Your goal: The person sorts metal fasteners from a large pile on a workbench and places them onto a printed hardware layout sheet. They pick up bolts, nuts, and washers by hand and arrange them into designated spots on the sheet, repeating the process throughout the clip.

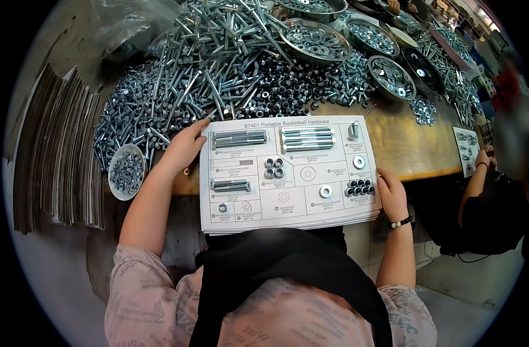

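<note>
A stack of printed cards (pixel 283 198) rests in front of me, gripped at its left edge by my left hand (pixel 187 147) and at its right edge by my right hand (pixel 393 196). Both hands are closed around the edges, some fingers hidden beneath. On the top card, long bolts (pixel 239 139) lie at upper left and more long bolts (pixel 308 140) at upper centre. Shorter bolts (pixel 230 185) sit lower left. Several nuts (pixel 274 168) stand mid-card; dark-topped nuts (pixel 360 188) are grouped lower right. Washers (pixel 359 162) and one short bolt (pixel 353 132) occupy the right side.
Heaped bolts (pixel 189 69) and loose nuts (pixel 282 81) cover the table beyond. A white bowl of nuts (pixel 127 172) is at left, near upright cardboard stacks (pixel 59 156). Metal bowls of washers (pixel 316 41) stand behind. At right, another person's hand (pixel 482 159) holds a similar card (pixel 466 150).
</note>
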Action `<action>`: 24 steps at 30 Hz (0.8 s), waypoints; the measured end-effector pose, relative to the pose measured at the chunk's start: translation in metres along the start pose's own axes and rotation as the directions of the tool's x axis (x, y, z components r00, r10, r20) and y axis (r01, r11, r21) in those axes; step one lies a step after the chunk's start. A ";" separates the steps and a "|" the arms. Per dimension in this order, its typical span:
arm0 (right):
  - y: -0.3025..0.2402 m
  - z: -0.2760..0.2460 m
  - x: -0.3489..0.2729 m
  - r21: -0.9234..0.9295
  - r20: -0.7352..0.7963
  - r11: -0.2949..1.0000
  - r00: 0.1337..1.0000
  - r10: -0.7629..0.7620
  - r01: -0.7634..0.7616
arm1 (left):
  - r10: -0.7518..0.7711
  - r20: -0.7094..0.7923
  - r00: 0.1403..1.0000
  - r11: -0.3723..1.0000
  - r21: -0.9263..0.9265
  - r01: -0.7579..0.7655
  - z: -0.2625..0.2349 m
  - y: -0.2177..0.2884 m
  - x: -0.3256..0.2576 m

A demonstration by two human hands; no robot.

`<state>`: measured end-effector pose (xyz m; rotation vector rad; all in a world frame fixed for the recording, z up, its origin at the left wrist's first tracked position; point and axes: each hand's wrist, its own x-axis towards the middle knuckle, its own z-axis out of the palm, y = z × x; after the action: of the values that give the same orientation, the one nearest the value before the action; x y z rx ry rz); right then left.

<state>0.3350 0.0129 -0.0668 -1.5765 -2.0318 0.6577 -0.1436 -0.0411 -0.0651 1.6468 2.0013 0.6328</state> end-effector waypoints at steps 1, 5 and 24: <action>0.002 0.000 -0.001 0.002 0.003 1.000 1.000 -0.007 0.007 | 0.016 0.016 1.000 1.000 -0.001 -0.016 -0.001 -0.002 0.001; 0.005 -0.003 -0.012 0.059 0.082 0.993 0.992 0.097 -0.102 | -0.057 0.135 0.989 0.998 -0.015 0.060 -0.010 0.010 0.006; 0.030 0.006 -0.017 0.848 0.197 0.412 0.921 0.337 -0.332 | -0.064 0.080 0.995 0.998 -0.003 0.065 -0.010 0.031 0.008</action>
<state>0.3572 0.0023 -0.0919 -1.2654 -0.9595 1.5428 -0.1269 -0.0279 -0.0385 1.5724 1.9850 0.5410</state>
